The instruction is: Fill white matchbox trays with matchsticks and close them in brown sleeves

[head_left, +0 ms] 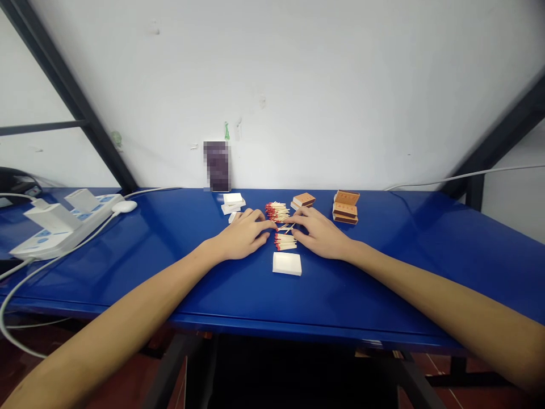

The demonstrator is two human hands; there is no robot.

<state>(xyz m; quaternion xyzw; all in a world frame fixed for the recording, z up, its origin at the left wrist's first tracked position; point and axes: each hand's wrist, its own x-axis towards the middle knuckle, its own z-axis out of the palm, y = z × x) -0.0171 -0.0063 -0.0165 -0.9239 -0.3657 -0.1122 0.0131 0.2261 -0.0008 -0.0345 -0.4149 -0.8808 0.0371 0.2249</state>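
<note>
Both of my hands rest on a blue table (383, 272), on either side of a pile of red-tipped matches (277, 211). My left hand (243, 233) lies palm down with its fingers stretched toward the matches. My right hand (320, 232) does the same from the other side, fingertips among loose sticks. A small bundle of matches (285, 242) lies between the hands. Just in front of it sits an empty white matchbox tray (287, 264).
White trays (233, 202) are stacked behind my left hand. Brown matchbox sleeves (346, 207) are piled at the back right, another brown sleeve (304, 200) beside the matches. A white power strip with plugged adapters (55, 222) and cables occupies the left end. A wall stands behind.
</note>
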